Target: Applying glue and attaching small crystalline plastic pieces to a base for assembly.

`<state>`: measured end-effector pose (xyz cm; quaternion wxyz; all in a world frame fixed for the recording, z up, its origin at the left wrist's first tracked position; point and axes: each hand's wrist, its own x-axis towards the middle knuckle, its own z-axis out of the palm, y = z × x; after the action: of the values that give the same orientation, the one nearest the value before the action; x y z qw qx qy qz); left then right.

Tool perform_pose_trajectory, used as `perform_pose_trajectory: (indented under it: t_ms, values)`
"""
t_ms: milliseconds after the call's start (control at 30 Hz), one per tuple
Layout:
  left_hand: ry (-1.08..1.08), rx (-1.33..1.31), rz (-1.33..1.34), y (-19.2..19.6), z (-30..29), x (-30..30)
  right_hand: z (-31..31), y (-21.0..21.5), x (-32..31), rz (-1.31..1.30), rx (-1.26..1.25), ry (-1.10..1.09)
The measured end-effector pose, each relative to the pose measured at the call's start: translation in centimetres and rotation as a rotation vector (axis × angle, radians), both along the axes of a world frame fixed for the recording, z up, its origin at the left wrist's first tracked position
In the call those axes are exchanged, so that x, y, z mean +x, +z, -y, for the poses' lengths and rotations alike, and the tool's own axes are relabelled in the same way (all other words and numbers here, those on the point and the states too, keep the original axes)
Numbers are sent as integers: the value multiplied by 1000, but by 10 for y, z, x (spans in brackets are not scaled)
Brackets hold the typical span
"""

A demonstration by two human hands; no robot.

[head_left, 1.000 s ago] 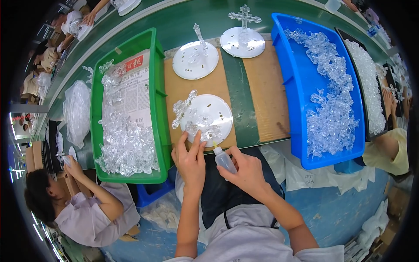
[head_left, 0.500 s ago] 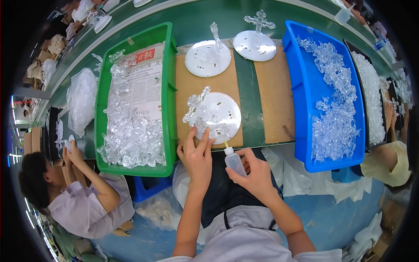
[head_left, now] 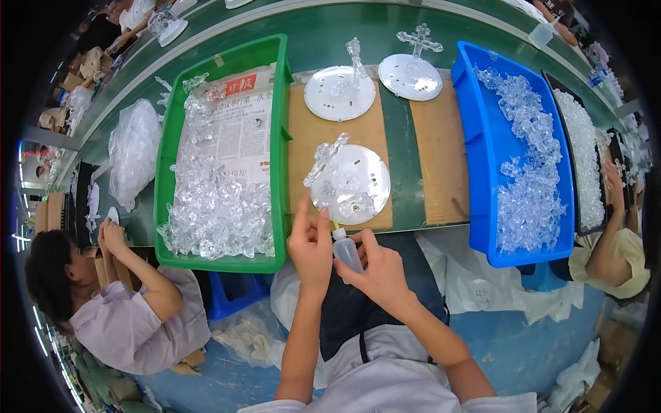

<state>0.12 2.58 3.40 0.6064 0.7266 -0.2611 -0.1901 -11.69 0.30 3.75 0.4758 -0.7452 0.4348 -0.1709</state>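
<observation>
My right hand point(head_left: 380, 274) is closed round a small translucent squeeze bottle point(head_left: 348, 255) with a thin yellowish nozzle, tilted up toward the near rim of a round clear disc point(head_left: 372, 172). Beside the nozzle, my left hand point(head_left: 311, 248) has its fingers stretched out and apart, fingertips at the disc's lower left rim. I cannot make out any small piece between them. On the disc's left side leans a clear ornate cross point(head_left: 325, 160), with more clear pieces near the front rim. Farther back stand two similar discs, one with a cross point(head_left: 420, 43) upright, the other with an upright clear piece point(head_left: 355, 58).
A green bin point(head_left: 281, 158) lined with newspaper holds clear pieces on the left. On the right, a blue bin point(head_left: 479, 158) holds more, beside a black tray of small clear parts point(head_left: 582, 158). Cardboard sheets point(head_left: 441, 158) cover the green tabletop. People sit at both sides.
The view has shifted slightly. My right hand has brought the bottle leftward, so its nozzle is now beside my left fingertips. My left hand has drawn back a little toward me.
</observation>
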Motion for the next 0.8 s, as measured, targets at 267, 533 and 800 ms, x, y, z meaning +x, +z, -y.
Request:
perform_pose_trajectory:
  t_ms: [267, 533, 800]
  values:
    - [-153, 14, 9, -2, 19, 13, 3, -5, 5, -3, -52, -26]
    - [-141, 22, -113, 4, 22, 18, 8, -2, 11, -30, -18, -9]
    - [-112, 48, -41, 5, 22, 19, 9, -2, 14, -37, -3, -3]
